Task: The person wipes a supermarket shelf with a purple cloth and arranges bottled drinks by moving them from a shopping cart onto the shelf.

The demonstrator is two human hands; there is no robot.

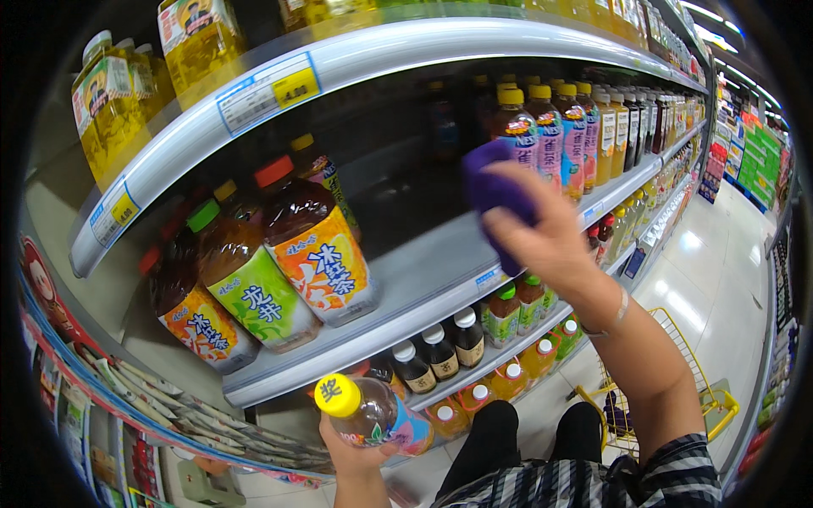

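Note:
My left hand (349,451) grips a plastic tea bottle (384,416) with a yellow cap and a pink and blue label, tilted below the front edge of the middle shelf (438,244). My right hand (546,222) reaches over that shelf, fingers closed around a purple cloth (498,184). Motion blurs the hand and the cloth. Just behind the cloth stands a row of yellow-capped tea bottles (575,140); whether the cloth touches them I cannot tell. Large tea bottles (321,260) with red and green caps stand at the shelf's left end.
An upper shelf (406,47) with bottles of yellow drink overhangs the middle one. Dark bottles (438,355) with white caps stand on a lower shelf. A yellow wire shopping cart (667,330) is at the right in the aisle (689,267). Behind the left hand sits a grey-green stool (206,486).

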